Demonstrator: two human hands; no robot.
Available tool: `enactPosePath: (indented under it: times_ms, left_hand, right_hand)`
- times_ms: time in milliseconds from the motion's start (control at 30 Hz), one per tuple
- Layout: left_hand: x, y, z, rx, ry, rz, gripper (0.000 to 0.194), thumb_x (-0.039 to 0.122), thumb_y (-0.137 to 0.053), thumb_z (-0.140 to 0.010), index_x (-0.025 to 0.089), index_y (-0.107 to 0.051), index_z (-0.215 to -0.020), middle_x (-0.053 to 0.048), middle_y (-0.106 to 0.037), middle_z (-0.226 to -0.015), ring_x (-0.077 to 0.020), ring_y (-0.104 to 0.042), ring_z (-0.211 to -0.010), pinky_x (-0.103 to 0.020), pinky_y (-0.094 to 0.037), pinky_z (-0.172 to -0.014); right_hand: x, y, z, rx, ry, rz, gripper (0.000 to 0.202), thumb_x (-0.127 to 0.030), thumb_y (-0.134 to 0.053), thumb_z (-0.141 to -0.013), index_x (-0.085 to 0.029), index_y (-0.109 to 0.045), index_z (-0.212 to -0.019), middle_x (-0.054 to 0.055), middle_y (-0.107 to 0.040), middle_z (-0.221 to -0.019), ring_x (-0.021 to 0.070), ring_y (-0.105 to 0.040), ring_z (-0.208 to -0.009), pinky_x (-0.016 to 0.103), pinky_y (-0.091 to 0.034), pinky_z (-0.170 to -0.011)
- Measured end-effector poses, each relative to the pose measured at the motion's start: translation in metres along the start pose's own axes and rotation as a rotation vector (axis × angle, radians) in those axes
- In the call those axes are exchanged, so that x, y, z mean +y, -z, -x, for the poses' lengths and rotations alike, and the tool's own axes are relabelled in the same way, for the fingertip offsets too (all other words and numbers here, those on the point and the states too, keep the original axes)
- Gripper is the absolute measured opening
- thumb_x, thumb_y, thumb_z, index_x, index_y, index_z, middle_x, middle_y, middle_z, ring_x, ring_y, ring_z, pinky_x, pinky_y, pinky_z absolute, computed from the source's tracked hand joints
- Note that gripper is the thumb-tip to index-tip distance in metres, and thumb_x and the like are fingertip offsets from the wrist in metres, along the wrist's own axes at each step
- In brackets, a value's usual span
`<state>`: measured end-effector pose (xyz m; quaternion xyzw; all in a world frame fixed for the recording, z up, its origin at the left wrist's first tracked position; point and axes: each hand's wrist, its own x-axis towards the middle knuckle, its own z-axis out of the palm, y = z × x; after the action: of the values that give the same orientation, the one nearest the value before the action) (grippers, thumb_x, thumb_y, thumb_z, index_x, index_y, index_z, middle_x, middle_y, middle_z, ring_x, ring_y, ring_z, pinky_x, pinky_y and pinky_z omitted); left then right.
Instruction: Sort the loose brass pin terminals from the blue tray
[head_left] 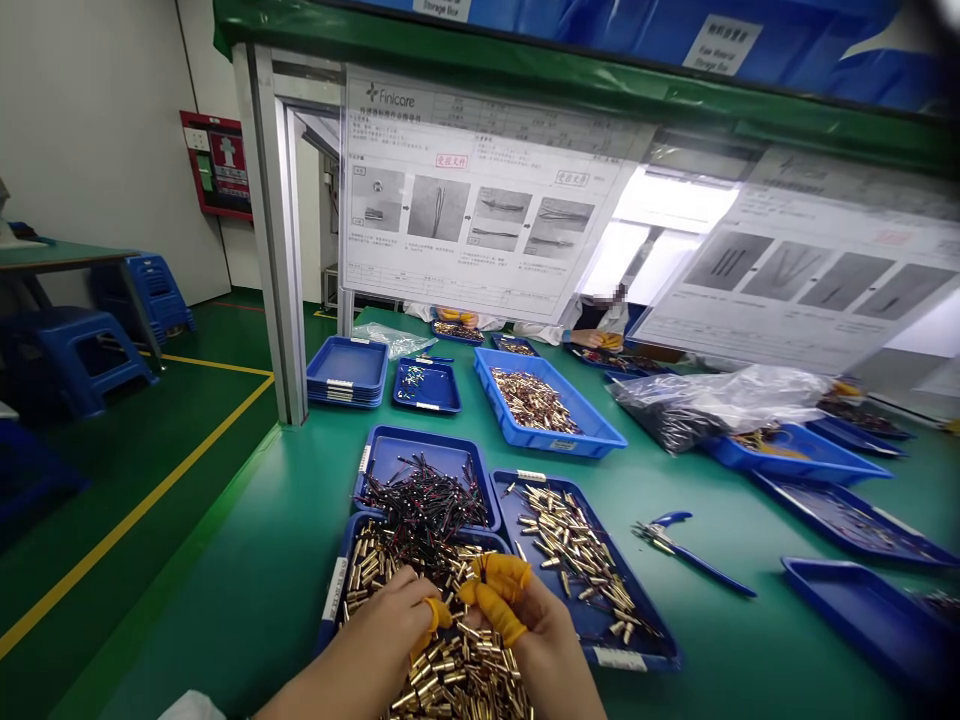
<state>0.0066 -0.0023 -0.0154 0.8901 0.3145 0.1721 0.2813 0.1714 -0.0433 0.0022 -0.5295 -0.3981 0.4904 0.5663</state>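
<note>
My left hand (401, 612), with yellow covers on some fingertips, is closed over the blue tray (334, 598) of brass-coloured metal sleeves (442, 672). Beside it, my right hand (529, 615) also has yellow finger covers. Its thumb and fingers are pinched together close to the left fingertips, and what lies between them is too small and hidden to name. Just beyond the hands, short black wire pieces (424, 495) are heaped in another blue tray (420, 440). To the right, a third tray (634, 662) holds brass-tipped pieces (566, 535).
Blue-handled nippers (694, 552) lie to the right. Farther back are a light-blue bin (592, 436) of brass parts, stacked trays (346, 365), and a plastic bag (720, 400). Instruction sheets (480, 200) hang above the bench. Co-workers' hands (604, 340) show across it.
</note>
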Motion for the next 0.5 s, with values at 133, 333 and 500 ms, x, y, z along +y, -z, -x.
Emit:
enactPosePath:
  times_ms: [133,333,500]
  left_hand:
    - [0.0009,-0.0016,-0.0013,-0.086,0.067,-0.146,0.045,-0.013,-0.033,-0.057,0.017,-0.057,-0.08,-0.007,-0.06,-0.093,-0.0219,-0.049,-0.093,-0.032,-0.043,-0.079]
    - [0.0033,-0.003,0.0005,-0.097,0.06,-0.133,0.046,-0.011,-0.037,-0.054,0.02,-0.054,-0.084,-0.007,-0.055,-0.098,-0.0238,-0.045,-0.099,-0.034,-0.041,-0.081]
    - [0.007,0.0048,-0.0005,0.098,0.151,0.126,0.038,-0.012,-0.034,-0.056,0.018,-0.052,-0.071,-0.004,-0.052,-0.089,-0.019,-0.049,-0.086,-0.026,-0.041,-0.07]
  right_hand:
    - [0.0042,-0.0043,0.0044,-0.028,0.05,0.094,0.026,-0.043,-0.066,-0.072,-0.018,-0.059,-0.077,-0.001,-0.062,-0.064,0.0133,-0.057,-0.05,0.025,-0.047,-0.051]
    - [0.0064,-0.0043,0.0054,-0.08,0.105,0.253,0.017,-0.034,-0.058,-0.078,-0.018,-0.057,-0.072,-0.003,-0.058,-0.053,0.0135,-0.056,-0.043,0.023,-0.044,-0.045]
    - [0.0095,0.0018,0.003,-0.048,0.188,0.462,0.015,-0.029,-0.054,-0.079,-0.017,-0.062,-0.078,0.006,-0.067,-0.069,0.0212,-0.062,-0.065,0.027,-0.048,-0.059]
